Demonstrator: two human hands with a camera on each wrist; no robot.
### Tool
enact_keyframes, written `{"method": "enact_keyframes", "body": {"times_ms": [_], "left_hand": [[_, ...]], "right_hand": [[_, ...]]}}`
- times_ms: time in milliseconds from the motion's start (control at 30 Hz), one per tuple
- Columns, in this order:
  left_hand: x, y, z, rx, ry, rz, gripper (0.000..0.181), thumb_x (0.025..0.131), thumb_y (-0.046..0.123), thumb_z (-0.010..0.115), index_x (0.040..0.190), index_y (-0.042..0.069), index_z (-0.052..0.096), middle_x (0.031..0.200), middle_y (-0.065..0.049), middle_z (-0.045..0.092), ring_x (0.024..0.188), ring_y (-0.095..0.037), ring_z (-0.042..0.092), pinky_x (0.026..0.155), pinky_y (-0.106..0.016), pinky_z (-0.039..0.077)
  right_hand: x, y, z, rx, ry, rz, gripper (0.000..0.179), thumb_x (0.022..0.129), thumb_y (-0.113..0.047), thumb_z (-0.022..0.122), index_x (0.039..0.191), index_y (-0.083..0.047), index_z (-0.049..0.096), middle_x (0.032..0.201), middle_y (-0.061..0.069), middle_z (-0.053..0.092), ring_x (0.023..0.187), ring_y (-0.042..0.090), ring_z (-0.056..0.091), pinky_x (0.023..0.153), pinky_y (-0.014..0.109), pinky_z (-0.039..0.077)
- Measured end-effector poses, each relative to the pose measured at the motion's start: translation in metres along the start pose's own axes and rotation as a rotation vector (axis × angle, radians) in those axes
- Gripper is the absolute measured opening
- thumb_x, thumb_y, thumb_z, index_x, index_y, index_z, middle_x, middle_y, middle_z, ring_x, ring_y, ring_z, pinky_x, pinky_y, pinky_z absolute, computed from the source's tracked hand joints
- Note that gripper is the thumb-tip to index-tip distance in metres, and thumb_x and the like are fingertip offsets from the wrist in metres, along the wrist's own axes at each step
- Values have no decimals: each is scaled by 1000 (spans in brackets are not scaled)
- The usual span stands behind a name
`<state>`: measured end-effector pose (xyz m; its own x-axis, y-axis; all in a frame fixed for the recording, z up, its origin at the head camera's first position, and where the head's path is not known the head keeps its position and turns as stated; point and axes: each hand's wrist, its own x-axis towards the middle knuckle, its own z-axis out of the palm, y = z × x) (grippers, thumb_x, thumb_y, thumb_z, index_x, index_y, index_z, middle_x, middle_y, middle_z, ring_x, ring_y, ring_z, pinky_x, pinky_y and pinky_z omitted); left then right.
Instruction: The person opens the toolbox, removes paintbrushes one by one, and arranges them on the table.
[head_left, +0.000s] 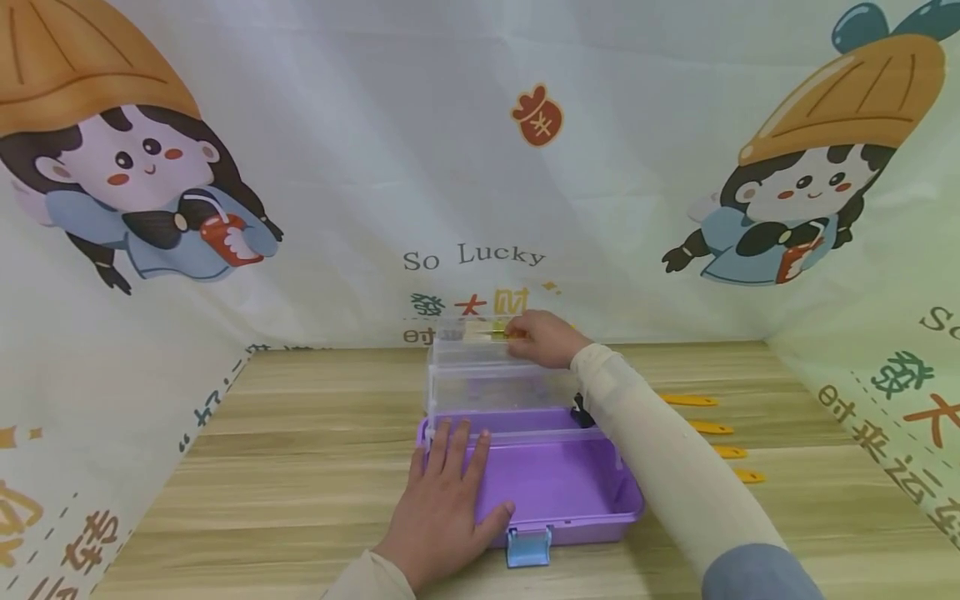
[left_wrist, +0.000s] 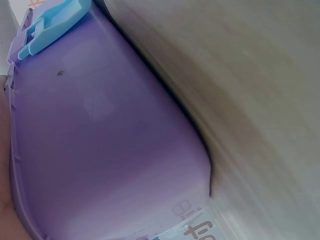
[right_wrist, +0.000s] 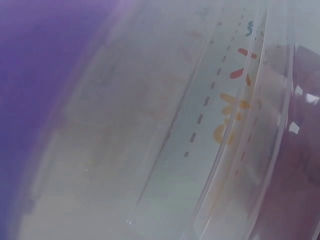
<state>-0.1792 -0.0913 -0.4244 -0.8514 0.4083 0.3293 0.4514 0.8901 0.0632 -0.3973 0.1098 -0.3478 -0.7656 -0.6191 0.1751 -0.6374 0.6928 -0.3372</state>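
Observation:
A purple toolbox point(head_left: 555, 483) with a light blue latch point(head_left: 528, 547) stands open, its clear tiered trays point(head_left: 487, 390) raised at the back. My left hand point(head_left: 450, 500) rests with spread fingers on the box's front left part. Over the top tray, my right hand point(head_left: 547, 337) has curled fingers and pinches an orange-handled brush point(head_left: 516, 332). The brush's pale head point(head_left: 476, 332) lies toward the left; the fingers hide most of its handle. The left wrist view shows the box's purple outer wall point(left_wrist: 110, 125). Blurred clear tray walls point(right_wrist: 175, 150) fill much of the right wrist view.
Several orange handles point(head_left: 712, 427) lie on the wooden table point(head_left: 300, 467) right of the box, partly behind my right forearm. A small black thing point(head_left: 580, 411) shows by the box's back right. A printed white cloth point(head_left: 360, 167) stands behind and at both sides.

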Motion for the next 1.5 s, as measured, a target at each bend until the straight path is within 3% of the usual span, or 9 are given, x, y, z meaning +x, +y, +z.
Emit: {"method": "enact_keyframes", "body": {"times_ms": [767, 1000, 1267, 1500], "left_hand": [[-1, -1, 2, 18, 68, 28, 82, 94, 63, 45, 150, 3, 41, 155, -22, 32, 145, -43, 21, 110, -64, 25], [-1, 0, 1, 13, 49, 23, 83, 95, 65, 41, 151, 4, 40, 156, -22, 31, 146, -43, 20, 110, -64, 24], [0, 0, 1, 15, 32, 19, 84, 95, 65, 42, 152, 4, 38, 157, -21, 29, 147, -42, 18, 111, -64, 23], [0, 0, 0, 17, 13, 9, 85, 95, 66, 41, 153, 5, 37, 158, -21, 28, 147, -41, 16, 112, -63, 21]], "right_hand": [[-2, -6, -3, -126, -66, 6, 38, 97, -25, 55, 128, -2, 63, 122, 13, 64, 114, 31, 57, 100, 44, 44], [-2, -2, 0, -20, -26, 9, 24, 95, -21, 61, 112, -5, 68, 101, 5, 68, 94, 23, 60, 88, 40, 48], [-4, -2, 0, 75, 17, 78, 36, 92, -22, 66, 122, -2, 65, 112, 10, 66, 101, 25, 61, 94, 42, 47], [-4, -3, 1, 133, 58, 111, 27, 97, -29, 64, 112, -7, 68, 105, 6, 64, 94, 22, 60, 85, 40, 49]]}}
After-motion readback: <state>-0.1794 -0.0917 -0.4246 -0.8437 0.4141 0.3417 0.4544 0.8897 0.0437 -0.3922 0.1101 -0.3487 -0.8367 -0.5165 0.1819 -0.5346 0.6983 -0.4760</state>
